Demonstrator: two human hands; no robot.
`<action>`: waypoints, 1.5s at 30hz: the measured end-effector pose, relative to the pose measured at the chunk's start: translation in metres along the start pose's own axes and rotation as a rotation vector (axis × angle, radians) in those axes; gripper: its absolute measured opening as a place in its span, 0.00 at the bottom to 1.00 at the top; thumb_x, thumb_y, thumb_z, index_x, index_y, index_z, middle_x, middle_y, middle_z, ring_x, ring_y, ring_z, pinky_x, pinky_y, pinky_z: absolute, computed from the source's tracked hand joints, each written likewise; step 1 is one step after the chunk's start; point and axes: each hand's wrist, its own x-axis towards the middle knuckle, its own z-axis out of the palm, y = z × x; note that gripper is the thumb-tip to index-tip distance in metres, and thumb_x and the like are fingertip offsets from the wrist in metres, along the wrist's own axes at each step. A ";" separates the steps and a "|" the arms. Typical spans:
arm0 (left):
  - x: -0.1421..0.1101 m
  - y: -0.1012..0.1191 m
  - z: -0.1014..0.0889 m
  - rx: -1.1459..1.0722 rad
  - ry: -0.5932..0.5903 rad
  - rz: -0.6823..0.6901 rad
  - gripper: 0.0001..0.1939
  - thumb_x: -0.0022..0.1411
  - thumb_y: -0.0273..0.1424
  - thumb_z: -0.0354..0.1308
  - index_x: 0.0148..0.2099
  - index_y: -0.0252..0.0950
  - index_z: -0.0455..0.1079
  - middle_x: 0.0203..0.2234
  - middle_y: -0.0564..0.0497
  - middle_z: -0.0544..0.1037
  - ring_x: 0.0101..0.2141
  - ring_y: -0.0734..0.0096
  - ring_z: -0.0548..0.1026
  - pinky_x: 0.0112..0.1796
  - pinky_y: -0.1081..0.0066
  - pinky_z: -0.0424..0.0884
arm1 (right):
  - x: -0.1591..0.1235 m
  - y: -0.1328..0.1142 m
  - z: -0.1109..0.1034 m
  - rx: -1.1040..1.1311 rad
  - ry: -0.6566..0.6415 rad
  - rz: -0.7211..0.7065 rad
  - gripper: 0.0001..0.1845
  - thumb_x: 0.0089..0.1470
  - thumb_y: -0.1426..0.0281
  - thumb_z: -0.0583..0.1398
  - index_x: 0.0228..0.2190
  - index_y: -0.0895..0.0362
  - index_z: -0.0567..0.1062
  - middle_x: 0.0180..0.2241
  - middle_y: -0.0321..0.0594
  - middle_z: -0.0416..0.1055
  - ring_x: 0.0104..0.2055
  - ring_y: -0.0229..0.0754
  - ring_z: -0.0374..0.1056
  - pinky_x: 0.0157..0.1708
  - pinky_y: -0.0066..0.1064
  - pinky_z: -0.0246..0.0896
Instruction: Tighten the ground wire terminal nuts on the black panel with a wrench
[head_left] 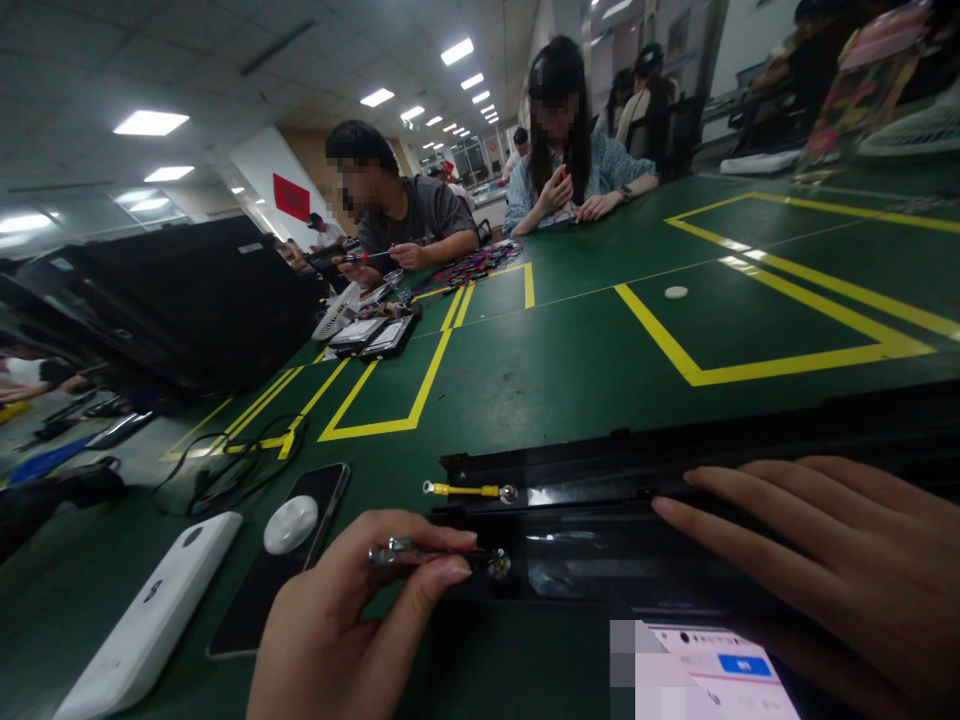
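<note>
My left hand (352, 620) pinches a small metal screwdriver (427, 552) between thumb and forefinger, its tip at a screw (499, 565) on the left end of a long black plastic part (600, 520). A short yellow wire with ring terminals (469, 490) lies on that part just above. My right hand (817, 560) rests flat on top of the black part, fingers stretched out to the left, pressing it onto the green table (525, 380).
A black phone with a white round grip (289, 545) and a white power bank (150, 620) lie at the left. A lit phone screen (720, 680) sits at the bottom. Black cables (225, 470), hard drives (375, 335), a large black panel (187, 310). Other people work across the table.
</note>
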 end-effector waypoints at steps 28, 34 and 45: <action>0.014 0.006 -0.001 -0.218 -0.038 -0.110 0.10 0.70 0.24 0.73 0.41 0.48 0.87 0.35 0.57 0.98 0.38 0.61 0.99 0.42 0.71 0.95 | -0.001 0.000 -0.002 0.009 -0.007 -0.006 0.44 0.82 0.45 0.56 0.89 0.40 0.64 0.67 0.42 0.89 0.55 0.64 0.86 0.50 0.61 0.80; 0.000 0.005 -0.001 -0.289 0.261 -0.220 0.08 0.75 0.30 0.81 0.51 0.46 0.88 0.45 0.54 1.01 0.43 0.56 1.02 0.46 0.69 0.99 | -0.003 -0.001 -0.001 0.088 0.003 0.052 0.45 0.79 0.45 0.61 0.89 0.37 0.64 0.68 0.41 0.89 0.55 0.65 0.87 0.49 0.60 0.83; -0.016 -0.016 0.001 0.103 0.076 -0.023 0.08 0.80 0.45 0.77 0.48 0.49 0.89 0.42 0.54 1.01 0.37 0.55 1.01 0.29 0.75 0.92 | -0.003 -0.001 -0.003 0.008 0.002 -0.004 0.43 0.82 0.47 0.56 0.89 0.42 0.65 0.66 0.44 0.89 0.56 0.63 0.85 0.52 0.61 0.80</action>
